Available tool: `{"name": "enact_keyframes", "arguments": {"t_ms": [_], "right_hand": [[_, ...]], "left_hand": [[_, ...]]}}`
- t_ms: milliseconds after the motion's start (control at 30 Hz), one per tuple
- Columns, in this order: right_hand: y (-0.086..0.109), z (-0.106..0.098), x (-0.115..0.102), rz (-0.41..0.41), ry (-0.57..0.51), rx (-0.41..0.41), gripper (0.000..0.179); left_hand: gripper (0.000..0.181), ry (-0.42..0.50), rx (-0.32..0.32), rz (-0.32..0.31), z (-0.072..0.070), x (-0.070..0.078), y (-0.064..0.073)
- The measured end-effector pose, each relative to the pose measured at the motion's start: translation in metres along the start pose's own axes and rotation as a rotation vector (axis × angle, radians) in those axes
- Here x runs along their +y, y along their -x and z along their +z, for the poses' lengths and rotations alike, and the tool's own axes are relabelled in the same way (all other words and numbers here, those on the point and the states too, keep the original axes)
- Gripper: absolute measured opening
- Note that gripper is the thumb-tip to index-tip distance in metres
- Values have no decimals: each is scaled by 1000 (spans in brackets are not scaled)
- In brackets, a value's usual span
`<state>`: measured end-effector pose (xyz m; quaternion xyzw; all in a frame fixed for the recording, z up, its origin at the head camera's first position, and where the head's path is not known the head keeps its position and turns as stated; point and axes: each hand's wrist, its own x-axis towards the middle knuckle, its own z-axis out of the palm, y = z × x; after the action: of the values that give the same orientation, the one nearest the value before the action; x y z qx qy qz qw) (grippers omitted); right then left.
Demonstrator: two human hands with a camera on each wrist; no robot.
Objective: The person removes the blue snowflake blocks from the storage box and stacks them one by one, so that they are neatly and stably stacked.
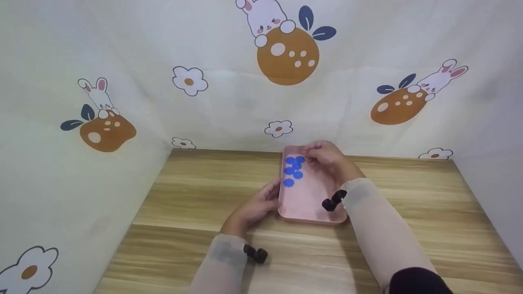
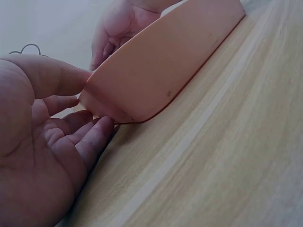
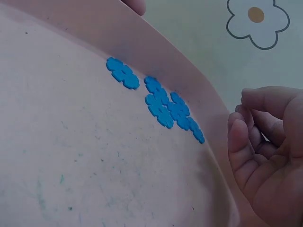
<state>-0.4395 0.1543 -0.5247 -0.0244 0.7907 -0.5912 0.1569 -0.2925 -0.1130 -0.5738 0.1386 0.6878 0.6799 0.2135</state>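
Several blue flower-shaped pieces (image 1: 297, 166) lie flat in a shallow pink tray (image 1: 302, 204), gathered along its left side towards the far end. In the right wrist view one pair of blue flowers (image 3: 123, 73) sits a little apart from the main cluster (image 3: 168, 105). My left hand (image 1: 259, 206) touches the tray's left outer wall, thumb and fingers spread along it. Over the far right end of the tray, my right hand (image 1: 327, 155) has its fingers curled, the fingertips close together. Nothing shows between the fingers of that right hand (image 3: 267, 146).
The tray stands on a wood-grain table (image 1: 196, 188), near its back edge. Pale cloth walls (image 1: 229, 110) printed with rabbits, oranges and flowers rise behind and at both sides. A black camera mount (image 1: 334, 201) on the right wrist hangs over the tray.
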Motion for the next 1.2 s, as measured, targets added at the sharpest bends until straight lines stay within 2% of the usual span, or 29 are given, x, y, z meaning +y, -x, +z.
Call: {"name": "enact_keyframes", "arguments": {"t_ms": [233, 367, 500, 733, 833, 1033, 1200], "right_hand": [[-4, 7, 12, 85, -68, 20, 33], [-4, 8, 19, 80, -46, 26, 34], [-2, 9, 21, 50, 52, 11, 29], [2, 10, 19, 52, 287, -21, 22], [3, 10, 18, 33, 376, -59, 21], [4, 10, 20, 3, 449, -126, 26], [3, 11, 23, -72, 517, -167, 29]], "left_hand": [[82, 24, -19, 14, 1, -2, -1], [81, 24, -13, 6, 2, -1, -2], [82, 15, 0, -10, 2, 0, -1], [83, 3, 2, -18, 1, 1, 1], [83, 3, 3, -22, 0, 1, 1], [82, 7, -3, -12, 0, 0, 0], [82, 6, -16, 15, 1, -1, 0]]}}
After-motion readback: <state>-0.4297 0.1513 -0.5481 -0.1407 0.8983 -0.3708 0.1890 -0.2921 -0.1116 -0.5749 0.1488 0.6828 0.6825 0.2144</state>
